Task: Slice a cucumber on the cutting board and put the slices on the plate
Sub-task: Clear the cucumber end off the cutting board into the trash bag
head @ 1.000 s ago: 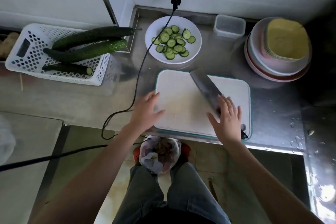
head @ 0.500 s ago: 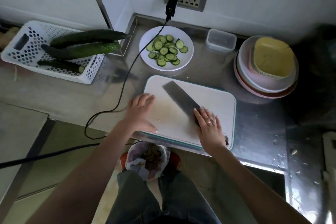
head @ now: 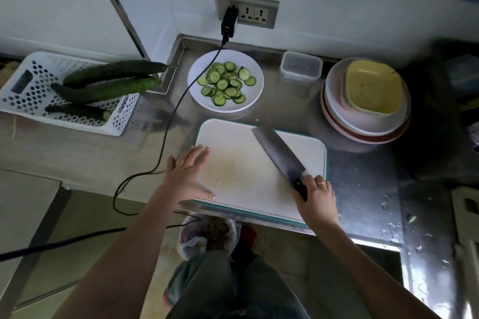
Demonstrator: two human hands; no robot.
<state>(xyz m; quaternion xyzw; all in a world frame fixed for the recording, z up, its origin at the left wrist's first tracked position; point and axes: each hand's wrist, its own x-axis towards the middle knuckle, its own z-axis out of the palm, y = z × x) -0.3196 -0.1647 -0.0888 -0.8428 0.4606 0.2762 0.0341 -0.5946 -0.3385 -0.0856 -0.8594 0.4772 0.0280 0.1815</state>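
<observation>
The white cutting board (head: 248, 163) lies at the counter's front edge with only small crumbs on it. A cleaver (head: 278, 155) rests flat across its right half, blade pointing to the back left. My right hand (head: 317, 195) lies on the black handle at the board's right front corner, fingers laid over it. My left hand (head: 188, 173) rests flat with straight fingers on the board's left edge. Behind the board a white plate (head: 199, 97) holds several cucumber slices (head: 225, 83). Whole cucumbers (head: 108, 80) lie in a white basket (head: 28, 90) at the left.
A black cable (head: 166, 132) runs from the wall socket (head: 247, 10) past the plate and off the counter's front. A clear lidded tub (head: 302, 67) and a stack of plates (head: 365, 101) stand at the back right. A bagged bin (head: 207, 235) sits below the counter edge.
My right hand has slid back from the cleaver's blade to its handle. My left hand has stayed on the board's left edge. The camera has tilted upward.
</observation>
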